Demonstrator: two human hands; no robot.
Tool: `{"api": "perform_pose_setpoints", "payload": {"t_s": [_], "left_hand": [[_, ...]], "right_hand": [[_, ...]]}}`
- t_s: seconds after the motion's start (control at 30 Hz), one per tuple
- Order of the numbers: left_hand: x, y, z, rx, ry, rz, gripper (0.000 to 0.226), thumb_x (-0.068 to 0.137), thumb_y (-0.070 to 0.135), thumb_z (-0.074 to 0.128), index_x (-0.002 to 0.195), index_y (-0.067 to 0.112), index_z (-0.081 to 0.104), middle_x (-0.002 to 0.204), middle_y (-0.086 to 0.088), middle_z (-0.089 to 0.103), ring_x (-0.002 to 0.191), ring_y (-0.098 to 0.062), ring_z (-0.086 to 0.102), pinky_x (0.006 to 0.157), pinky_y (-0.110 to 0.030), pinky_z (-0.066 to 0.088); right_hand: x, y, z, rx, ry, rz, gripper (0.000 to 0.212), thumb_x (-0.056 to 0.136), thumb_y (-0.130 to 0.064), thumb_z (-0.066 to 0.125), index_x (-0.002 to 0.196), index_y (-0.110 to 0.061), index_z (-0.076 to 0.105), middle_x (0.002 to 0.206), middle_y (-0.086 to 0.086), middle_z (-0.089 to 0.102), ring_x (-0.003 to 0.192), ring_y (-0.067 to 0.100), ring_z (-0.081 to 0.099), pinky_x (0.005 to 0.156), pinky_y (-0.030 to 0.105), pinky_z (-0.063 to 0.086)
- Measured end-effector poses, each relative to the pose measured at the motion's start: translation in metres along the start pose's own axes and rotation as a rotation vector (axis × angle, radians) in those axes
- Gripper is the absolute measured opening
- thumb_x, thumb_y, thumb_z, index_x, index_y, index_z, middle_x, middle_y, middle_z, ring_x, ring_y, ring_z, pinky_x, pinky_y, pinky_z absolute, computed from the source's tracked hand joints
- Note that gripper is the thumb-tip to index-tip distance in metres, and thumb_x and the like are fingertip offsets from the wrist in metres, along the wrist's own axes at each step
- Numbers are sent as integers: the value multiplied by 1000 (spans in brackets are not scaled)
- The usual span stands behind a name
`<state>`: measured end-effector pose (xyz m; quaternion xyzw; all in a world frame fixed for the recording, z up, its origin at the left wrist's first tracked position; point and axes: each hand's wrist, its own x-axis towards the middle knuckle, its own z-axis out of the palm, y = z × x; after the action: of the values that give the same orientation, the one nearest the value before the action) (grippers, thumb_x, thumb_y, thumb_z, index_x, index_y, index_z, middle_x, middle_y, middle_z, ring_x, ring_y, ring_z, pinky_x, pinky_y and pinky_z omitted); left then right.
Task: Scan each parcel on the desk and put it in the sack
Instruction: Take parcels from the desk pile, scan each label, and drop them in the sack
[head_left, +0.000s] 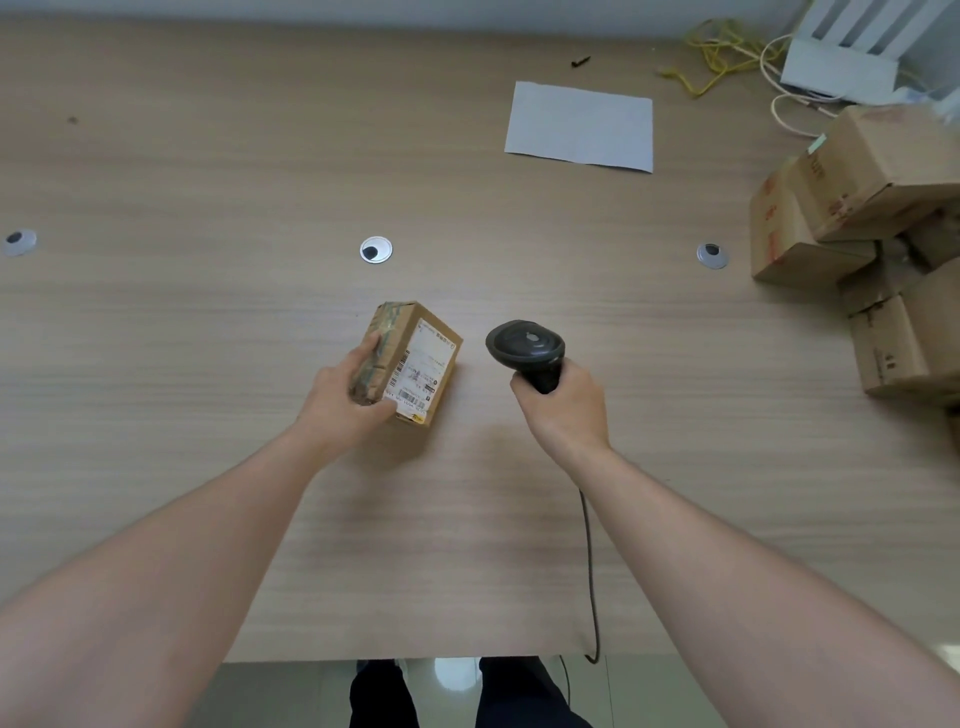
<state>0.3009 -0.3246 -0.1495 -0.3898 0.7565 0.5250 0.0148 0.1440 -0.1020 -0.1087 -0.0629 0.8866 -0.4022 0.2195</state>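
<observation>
Curled fingers of the left hand (343, 395) clamped the small cardboard parcel (410, 364) by its taped end, thumb at the near edge by the shipping label (418, 370), which faced up and to the right; the parcel sat low over the wooden desk (208, 291), though whether it touched the surface could not be told; the right hand (563, 400) was wrapped round the grip of the black barcode scanner (525, 347), just beside the parcel, its cable (589, 561) trailing back over the near desk edge.

Judged from this, the scan was the step in hand; the scanner head appeared aimed forward and not at the label, so a misread seemed the likeliest fault; the thumb lay close to the lower barcode and might cover it; the cable could snag on the desk edge if the hand swung wide.

Farther off lay a cable grommet (375, 250), a blank sheet of paper (579, 126) and, at the right, stacked cardboard boxes (852, 208); yellow cables (711, 52) tangled at the back; no sack was in view.
</observation>
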Motion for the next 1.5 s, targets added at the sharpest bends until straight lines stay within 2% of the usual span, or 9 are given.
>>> {"api": "perform_pose_setpoints", "payload": {"t_s": [0.1,0.27,0.37,0.5,0.63,1.1,1.23,1.37,1.5], "left_hand": [[8,-15,9,-47,-41,-12,108,58,40,87,146,71,30,138,-12,54,112,-20,69,107,-44,52],[3,2,17,-322,28,-8,107,76,3,87,157,48,33,124,2,66,97,-7,73,83,-25,58],[6,7,13,-418,172,-82,90,80,3,85,150,38,39,111,-1,68,88,-7,70,71,-18,52],[7,8,5,-578,244,-129,75,67,16,86,131,27,50,123,-9,68,105,-21,71,88,-47,62],[7,11,0,-656,220,-124,66,85,4,79,138,34,54,134,7,61,111,-15,67,84,-60,61],[5,18,4,-590,201,-116,91,82,-14,73,153,37,45,124,-3,57,93,-18,73,57,-33,61],[6,18,7,-560,209,-183,87,82,-9,77,149,36,44,117,-4,59,96,-19,70,64,-41,64],[8,8,8,-513,162,-326,73,70,13,88,124,30,42,124,-9,65,104,-28,72,80,-49,64],[11,-2,16,-483,122,-421,69,74,16,90,122,18,40,123,-7,62,110,-26,69,91,-47,61]], "right_hand": [[-2,3,2,0,-23,-14,18,87,-33,71,76,-22,61,70,-6,64,70,17,61,60,31,44],[-5,5,7,-22,-78,-77,16,87,-32,73,79,-22,64,73,-7,67,74,16,63,64,30,48],[-9,2,11,-15,-96,-101,18,88,-32,74,77,-22,63,70,-8,65,69,14,60,62,29,46],[-13,-4,16,14,-132,-111,22,88,-34,74,74,-23,62,64,-8,62,63,14,57,60,28,43],[-16,-14,22,83,-163,-90,26,86,-36,73,70,-21,59,62,-4,60,57,20,56,56,29,43],[-25,-23,20,102,-149,-81,33,84,-40,71,71,-13,59,60,-1,57,57,21,52,57,35,45],[-29,-21,17,110,-143,-72,33,83,-41,71,70,-14,58,59,-2,57,56,21,51,56,34,44],[-29,-20,18,146,-116,-44,30,82,-41,70,73,-15,59,62,-1,59,56,22,52,56,34,44],[-28,-19,24,164,-107,-8,29,83,-39,69,75,-13,59,62,0,59,55,22,52,54,32,41]]}}
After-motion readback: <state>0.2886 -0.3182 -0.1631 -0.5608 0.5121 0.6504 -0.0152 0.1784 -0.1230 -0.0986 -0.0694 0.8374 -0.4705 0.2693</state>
